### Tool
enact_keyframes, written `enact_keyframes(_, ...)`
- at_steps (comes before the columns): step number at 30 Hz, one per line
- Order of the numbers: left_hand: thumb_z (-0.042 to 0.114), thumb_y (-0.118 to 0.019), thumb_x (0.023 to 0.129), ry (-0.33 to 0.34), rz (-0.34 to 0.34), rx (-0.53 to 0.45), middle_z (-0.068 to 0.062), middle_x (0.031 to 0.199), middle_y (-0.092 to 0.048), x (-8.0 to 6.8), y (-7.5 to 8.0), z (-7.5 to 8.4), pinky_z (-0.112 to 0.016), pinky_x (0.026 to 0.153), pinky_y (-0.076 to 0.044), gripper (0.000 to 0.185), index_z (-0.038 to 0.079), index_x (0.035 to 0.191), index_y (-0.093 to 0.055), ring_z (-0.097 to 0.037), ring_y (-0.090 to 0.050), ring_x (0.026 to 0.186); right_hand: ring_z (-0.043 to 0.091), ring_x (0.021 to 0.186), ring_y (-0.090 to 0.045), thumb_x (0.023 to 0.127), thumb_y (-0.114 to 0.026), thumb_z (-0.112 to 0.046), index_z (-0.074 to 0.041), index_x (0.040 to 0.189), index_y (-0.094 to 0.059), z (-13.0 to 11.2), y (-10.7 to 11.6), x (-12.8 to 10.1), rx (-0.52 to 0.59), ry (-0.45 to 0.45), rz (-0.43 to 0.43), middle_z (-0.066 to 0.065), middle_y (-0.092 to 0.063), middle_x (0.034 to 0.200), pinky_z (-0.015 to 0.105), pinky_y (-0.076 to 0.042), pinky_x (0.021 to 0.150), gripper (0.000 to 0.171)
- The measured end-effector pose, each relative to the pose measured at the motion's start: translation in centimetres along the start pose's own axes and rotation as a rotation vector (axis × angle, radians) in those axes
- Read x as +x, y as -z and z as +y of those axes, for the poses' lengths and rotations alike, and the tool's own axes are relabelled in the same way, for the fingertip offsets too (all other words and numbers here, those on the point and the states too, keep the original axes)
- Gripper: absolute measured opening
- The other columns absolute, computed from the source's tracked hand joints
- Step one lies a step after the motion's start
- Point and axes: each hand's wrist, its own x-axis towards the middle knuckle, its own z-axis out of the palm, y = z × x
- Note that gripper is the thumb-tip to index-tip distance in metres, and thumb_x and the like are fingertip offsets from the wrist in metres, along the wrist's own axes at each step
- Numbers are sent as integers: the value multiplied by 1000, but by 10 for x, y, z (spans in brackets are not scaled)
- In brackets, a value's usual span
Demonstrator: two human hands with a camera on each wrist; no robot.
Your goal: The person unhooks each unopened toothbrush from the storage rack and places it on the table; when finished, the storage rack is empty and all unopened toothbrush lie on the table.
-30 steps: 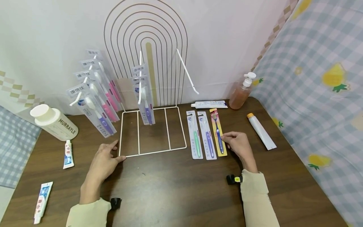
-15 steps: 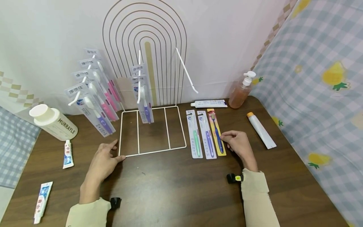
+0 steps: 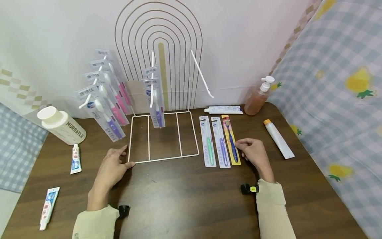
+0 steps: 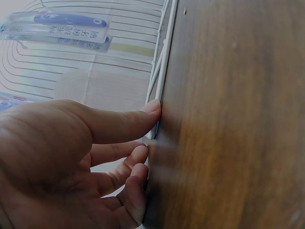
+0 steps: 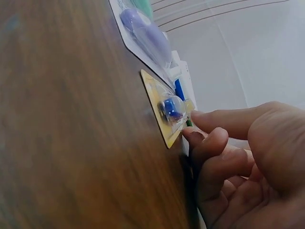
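Note:
A yellow-backed toothbrush pack [image 3: 230,139] lies flat on the brown table [image 3: 185,199], beside a purple pack [image 3: 220,142] and a green pack [image 3: 208,141]. My right hand [image 3: 241,147] pinches its right edge with curled fingertips; the right wrist view shows the hand [image 5: 195,126] on the pack's rim [image 5: 159,107]. My left hand [image 3: 119,159] rests relaxed on the table, its thumb against the front left corner of the white wire rack [image 3: 164,158]. The left wrist view shows the thumb [image 4: 128,119] touching the rack's wire [image 4: 167,57]. Toothbrush packs hang on the left hook [image 3: 104,99] and the middle hook [image 3: 153,96]. The right hook [image 3: 202,74] is bare.
A white bottle [image 3: 62,126] lies at the left, with two small toothpaste tubes [image 3: 75,158] [image 3: 49,207] in front. At the back right are a toothpaste tube [image 3: 223,109] and a pump bottle [image 3: 258,96]. An orange-capped tube [image 3: 279,138] lies beside the checked cloth [image 3: 328,83].
The head view has shifted a little. Both hands stay where they were, and the packs have not moved.

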Motion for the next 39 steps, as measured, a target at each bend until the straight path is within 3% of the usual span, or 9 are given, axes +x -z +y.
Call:
enact_keyframes(6,18,-83,103,25,-26,-9,-33,147,-59,-5,6,12,-60,101,-58,80,-7,169,-46,-48,-69,119,13,70,-66,116,-68,-28,-1,129,-81,-19,-8,-6,-119,109,111,11,-78,94,25,-52,63,33)
enact_keyframes(11,19,-84,103,26,-37,-22,-35,150,-57,-5,7,16,-61,102,-57,81,-7,170,-46,-47,-68,120,11,70,-64,115,-71,-26,-2,127,-83,-49,-25,-13,-87,217,175,22,-79,102,23,-52,63,30)
enact_keyframes(15,23,-87,99,0,12,-12,-30,145,-61,3,-3,-1,-54,95,-58,82,-3,168,-51,-41,-69,115,8,64,-66,112,-76,-18,1,127,-83,-82,-48,-14,50,318,115,30,-81,109,20,-51,59,25)
enact_keyframes(19,27,-88,98,-25,40,9,-25,143,-63,9,-12,-17,-51,95,-57,83,0,168,-53,-39,-69,116,8,63,-66,109,-78,-14,3,126,-83,-124,-75,-16,199,417,20,27,-80,108,18,-50,59,24)
enact_keyframes(23,32,-91,97,-33,41,8,-26,142,-64,10,-13,-21,-53,96,-56,85,3,168,-55,-40,-67,117,9,64,-66,108,-80,-14,2,125,-83,-162,-101,-21,285,496,-58,17,-80,107,18,-50,60,24)
enact_keyframes(27,32,-92,96,-21,41,8,-26,142,-64,9,-13,-20,-55,97,-56,84,3,167,-56,-41,-66,117,6,64,-63,108,-79,-9,6,128,-81,-192,-123,-23,370,564,-131,19,-80,112,18,-51,62,25)
enact_keyframes(34,30,-92,95,-24,55,15,-27,140,-65,8,-12,-15,-61,103,-54,83,3,166,-58,-45,-64,121,5,62,-59,104,-81,-3,7,129,-80,-212,-146,-24,423,584,-159,9,-75,103,19,-51,62,28)
enact_keyframes(39,31,-93,94,-21,68,8,-25,138,-67,5,-10,-11,-61,103,-54,83,4,165,-59,-45,-64,123,6,62,-58,104,-81,-3,9,122,-81,-217,-155,-25,422,576,-164,19,-79,110,18,-48,60,22)
